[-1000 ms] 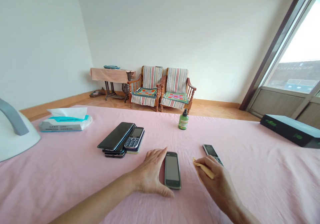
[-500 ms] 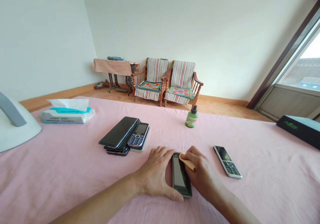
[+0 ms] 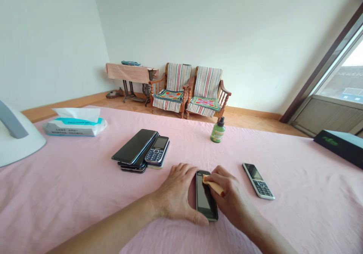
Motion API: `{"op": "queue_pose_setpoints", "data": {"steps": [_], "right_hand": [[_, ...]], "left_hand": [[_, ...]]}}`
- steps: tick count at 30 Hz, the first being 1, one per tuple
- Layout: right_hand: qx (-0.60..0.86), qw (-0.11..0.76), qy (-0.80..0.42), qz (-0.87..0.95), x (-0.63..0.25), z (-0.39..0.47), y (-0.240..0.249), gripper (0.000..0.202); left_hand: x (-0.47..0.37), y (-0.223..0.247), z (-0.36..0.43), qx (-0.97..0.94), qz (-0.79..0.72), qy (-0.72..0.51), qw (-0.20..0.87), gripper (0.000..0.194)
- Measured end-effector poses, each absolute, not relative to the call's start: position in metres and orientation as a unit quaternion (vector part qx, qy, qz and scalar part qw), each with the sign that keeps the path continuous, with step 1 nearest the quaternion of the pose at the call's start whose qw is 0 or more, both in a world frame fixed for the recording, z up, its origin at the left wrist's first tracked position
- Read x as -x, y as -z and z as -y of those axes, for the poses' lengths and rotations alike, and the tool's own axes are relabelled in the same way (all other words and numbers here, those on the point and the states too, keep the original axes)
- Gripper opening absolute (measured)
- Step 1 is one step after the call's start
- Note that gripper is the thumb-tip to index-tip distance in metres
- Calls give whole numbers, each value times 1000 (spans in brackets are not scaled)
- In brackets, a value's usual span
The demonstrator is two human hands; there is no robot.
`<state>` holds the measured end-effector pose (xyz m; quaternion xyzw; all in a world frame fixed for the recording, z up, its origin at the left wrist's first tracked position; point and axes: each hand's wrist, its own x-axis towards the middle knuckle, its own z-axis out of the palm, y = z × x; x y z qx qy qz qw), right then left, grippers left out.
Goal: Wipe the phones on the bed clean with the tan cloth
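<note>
A dark smartphone [image 3: 202, 197] lies face up on the pink cloth, its screen partly grey. My left hand [image 3: 177, 195] steadies it, fingers at its top left edge and thumb at its bottom end. In my right hand [image 3: 227, 191] is a folded pale yellow cloth [image 3: 214, 186], pressed on the upper part of the screen. To the right lies a silver keypad phone [image 3: 258, 182]. On the left, a stack of smartphones [image 3: 135, 147] sits beside a dark blue keypad phone [image 3: 157, 150], which rests on another phone or phones.
A green bottle with a black cap [image 3: 217, 131] stands beyond my hands. Tissues [image 3: 75, 123] and a white appliance with a grey strip [image 3: 19, 142] are at left. A black box [image 3: 338, 148] sits far right. Two wooden chairs [image 3: 205, 91] stand by the wall.
The cloth in my right hand has shifted slightly on the phone's screen. My left hand stays in place on the phone. The view has tilted a little.
</note>
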<state>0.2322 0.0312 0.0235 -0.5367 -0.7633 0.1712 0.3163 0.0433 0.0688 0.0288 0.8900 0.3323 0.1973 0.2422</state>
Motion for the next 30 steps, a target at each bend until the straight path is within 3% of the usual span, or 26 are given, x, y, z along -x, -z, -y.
{"op": "queue_pose_setpoints", "data": {"steps": [8,14,16,30], "right_hand": [[537,329,-124,767,-230,-36,-17,21],[526,350,-157,759,-235,-34,-17,20],[529,335,-153,765,-234,-31,-20,21],[540,314,-124,771,-229,-36,-24,24]], "left_hand": [[-40,-30,-58,-881,-351,-216,234,96],[-34,-29,-30,-901,-312,-247,173,40],[-34,-28,-24,-915,-298,-238,132,30],[-36,-27,-26,-928,-282,-218,107,32]]}}
